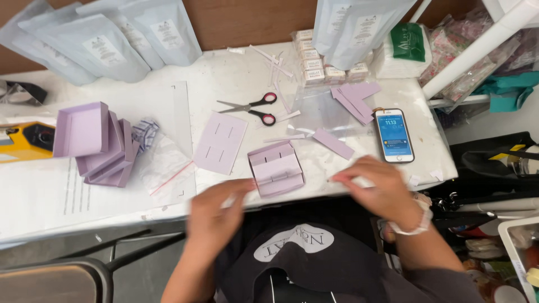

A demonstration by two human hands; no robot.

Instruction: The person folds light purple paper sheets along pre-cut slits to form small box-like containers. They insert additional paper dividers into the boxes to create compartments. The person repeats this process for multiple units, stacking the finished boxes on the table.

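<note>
I am working at the near edge of the white table [236, 73], both hands low in the frame. My left hand [216, 210] is blurred; its fingers are reaching up toward the lilac paper box insert [276, 168] and appear to be pinching a small pale strip, though I cannot tell how firmly. My right hand [382, 188] is sitting just right of the insert, fingertips drawn together on a thin white sliver; the blur is keeping me from confirming a full clamp.

The insert is lying between my hands, at the table edge. It is pale lilac card, folded into a shallow tray with raised side flaps and a stepped centre panel, sitting slightly skewed.

Beyond my left hand a flat lilac card with slits [220, 141] is lying. Further left, a stack of lilac box trays [98, 146] is leaning. Beyond the insert, red-handled scissors [252, 108] are resting open. Just beyond my right hand a smartphone [394, 135] is lying face up.
</note>
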